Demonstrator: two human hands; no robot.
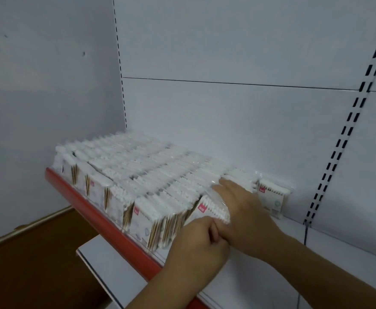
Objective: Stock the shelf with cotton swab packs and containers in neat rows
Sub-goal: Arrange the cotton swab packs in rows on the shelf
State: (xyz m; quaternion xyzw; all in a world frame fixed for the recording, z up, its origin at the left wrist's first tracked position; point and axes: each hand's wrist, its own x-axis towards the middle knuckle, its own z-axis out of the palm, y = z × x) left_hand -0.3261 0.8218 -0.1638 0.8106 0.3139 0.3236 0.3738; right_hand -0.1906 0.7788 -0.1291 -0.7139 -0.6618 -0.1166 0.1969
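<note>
Several rows of clear cotton swab packs [138,175] with white tips and wooden sticks stand on the white shelf [329,253], filling its left part. At the right end of the rows my right hand [247,210] lies with straight fingers on top of a tilted pack [207,208] that has a pink label. My left hand [198,244] grips that pack's lower front edge with curled fingers. One more pack [271,197] stands alone against the back wall, just right of my right hand.
The shelf has a red front strip [98,219] and a slotted upright [347,130] at the right. A lower white shelf [107,266] juts out beneath. Brown floor [26,264] shows at the bottom left, and a white wall closes the left side.
</note>
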